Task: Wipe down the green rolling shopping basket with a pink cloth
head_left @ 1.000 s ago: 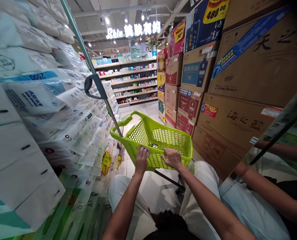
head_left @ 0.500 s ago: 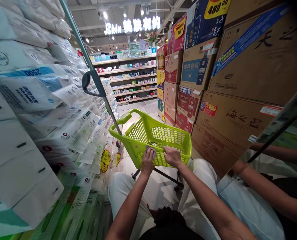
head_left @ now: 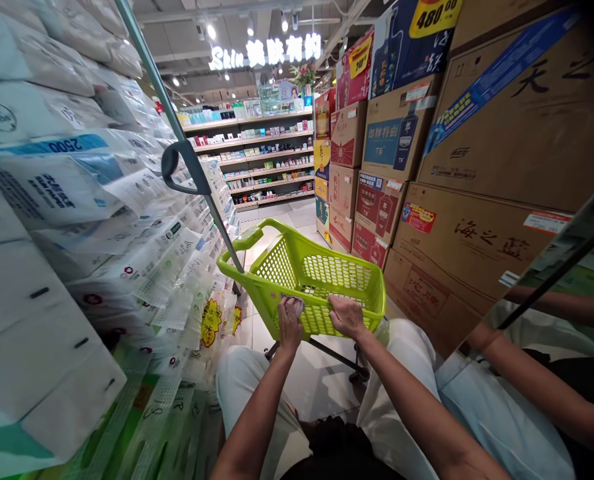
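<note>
**In the supermarket aisle: a cloth at work on the near rim of the green basket**

Between the stacked tissue packs [head_left: 91, 220] on one side and the wall of cardboard cartons [head_left: 467, 167] on the other, a person crouches over a lime-green shopping basket [head_left: 321, 267] that sits on its wheeled frame on the tiled floor [head_left: 317, 380]. The left hand [head_left: 289, 325] has its fingers curled around a small greyish cloth [head_left: 293, 303], pressing it against the near rim of the basket, left of the middle. The right hand [head_left: 347, 316] grips the same rim just beside it, fingers hooked over the edge and closed on the plastic, as if to steady it.

As I judge it, the wiping is under way and not far along: the cloth is on one short stretch of the near rim, and the far rim, the side walls and the handle [head_left: 249, 239] have no cloth near them. Whether any part is already clean I cannot tell; the plastic looks alike all over.

The basket's long axis runs roughly left to right across the person's front, slightly skewed, its open mouth up. The grey pull handle [head_left: 184, 167] rises from its left end, slanting up and away to the left.
</note>
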`<state>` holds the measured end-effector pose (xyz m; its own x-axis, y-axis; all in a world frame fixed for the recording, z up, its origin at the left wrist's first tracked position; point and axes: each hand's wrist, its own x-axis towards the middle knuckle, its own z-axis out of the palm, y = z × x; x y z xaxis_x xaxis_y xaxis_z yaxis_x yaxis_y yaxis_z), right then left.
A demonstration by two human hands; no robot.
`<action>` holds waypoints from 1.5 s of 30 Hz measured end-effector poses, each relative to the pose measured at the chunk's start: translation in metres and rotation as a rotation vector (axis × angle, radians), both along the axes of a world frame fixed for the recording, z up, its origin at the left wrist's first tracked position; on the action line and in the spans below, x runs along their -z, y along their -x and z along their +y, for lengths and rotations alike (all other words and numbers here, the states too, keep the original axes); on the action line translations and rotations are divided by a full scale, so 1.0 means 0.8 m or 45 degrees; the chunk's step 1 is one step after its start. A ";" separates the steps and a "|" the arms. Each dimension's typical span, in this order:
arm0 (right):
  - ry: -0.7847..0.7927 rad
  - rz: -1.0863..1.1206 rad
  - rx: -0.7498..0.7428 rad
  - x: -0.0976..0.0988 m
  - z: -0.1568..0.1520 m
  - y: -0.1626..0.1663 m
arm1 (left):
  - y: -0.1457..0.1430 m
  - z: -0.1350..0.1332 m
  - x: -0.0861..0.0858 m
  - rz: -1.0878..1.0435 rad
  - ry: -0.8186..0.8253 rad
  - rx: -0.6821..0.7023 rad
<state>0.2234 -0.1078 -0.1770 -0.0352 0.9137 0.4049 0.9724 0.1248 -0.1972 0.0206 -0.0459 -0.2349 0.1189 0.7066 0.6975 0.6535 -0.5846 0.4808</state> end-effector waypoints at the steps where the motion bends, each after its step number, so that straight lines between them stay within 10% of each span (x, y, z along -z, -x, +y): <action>1: -0.003 0.004 0.003 0.000 0.000 0.000 | 0.001 0.003 0.003 0.010 0.000 0.028; 10: 0.008 0.001 0.019 -0.004 -0.001 0.003 | 0.034 0.029 0.042 -0.408 0.279 -0.281; 20: -0.010 0.007 0.024 0.001 -0.001 0.003 | -0.001 0.032 -0.035 -0.550 0.094 -0.199; 30: -0.039 0.001 0.008 0.006 -0.004 0.000 | 0.064 0.058 -0.064 -0.530 -0.119 -0.419; 39: -0.020 0.018 -0.016 0.006 -0.003 0.000 | 0.057 0.041 -0.001 -0.669 0.222 -0.457; 45: -0.005 0.007 -0.036 0.011 -0.001 -0.010 | 0.068 0.075 -0.078 -0.722 -0.009 -0.459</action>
